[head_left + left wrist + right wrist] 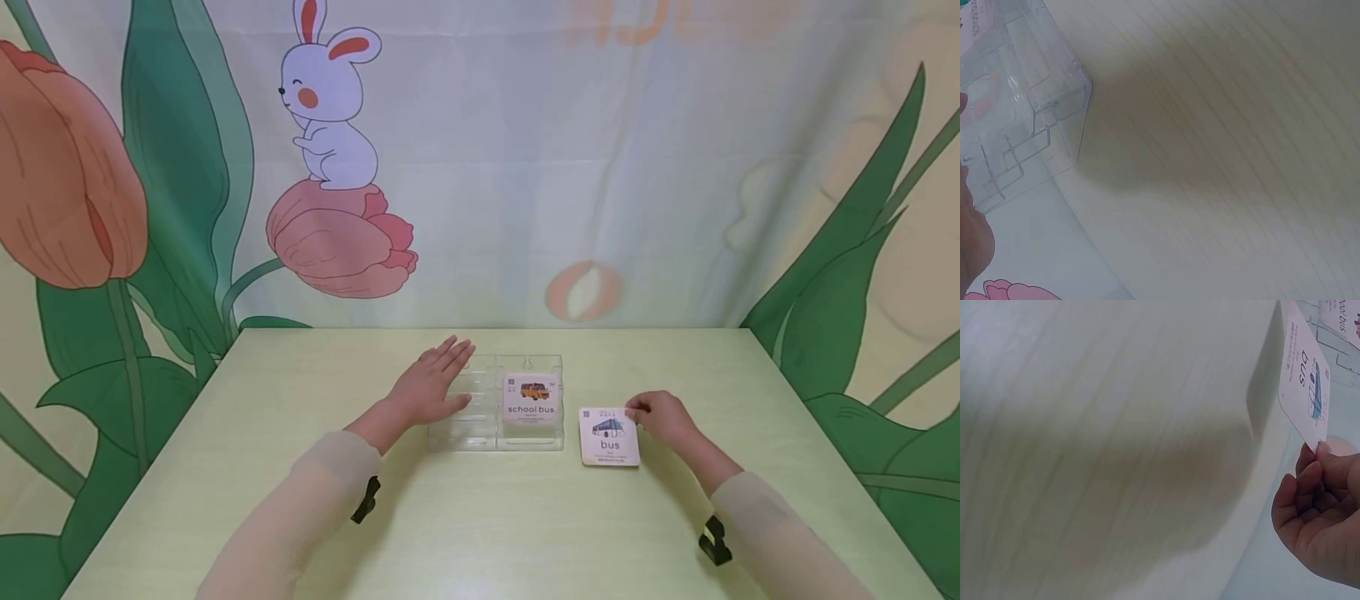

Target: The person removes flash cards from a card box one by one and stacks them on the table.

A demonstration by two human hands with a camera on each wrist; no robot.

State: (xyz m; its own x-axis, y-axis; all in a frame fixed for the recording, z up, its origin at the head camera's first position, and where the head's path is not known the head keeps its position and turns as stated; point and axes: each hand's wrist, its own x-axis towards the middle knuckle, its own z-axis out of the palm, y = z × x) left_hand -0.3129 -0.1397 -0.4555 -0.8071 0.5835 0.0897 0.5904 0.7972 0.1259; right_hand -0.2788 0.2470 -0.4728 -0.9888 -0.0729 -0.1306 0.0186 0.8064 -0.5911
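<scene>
A clear plastic holder (462, 433) with two side-by-side sections lies mid-table. Its right section has a card printed "school bus" (529, 412). My left hand (427, 387) is over the left section, fingers straight and thumb spread; whether it presses on the plastic I cannot tell. To the right of the holder, a white card printed "bus" (609, 454) has its upper right corner pinched between thumb and forefinger of my right hand (663, 415). Seen from the right wrist, the bus card (1304, 381) is tilted, with a shadow beside it.
The pale wood-grain table (480, 525) reaches back to a printed curtain (480, 167) with a rabbit and tulips. A black strap piece (366, 500) hangs at the left sleeve, another black strap piece (715, 542) at the right sleeve.
</scene>
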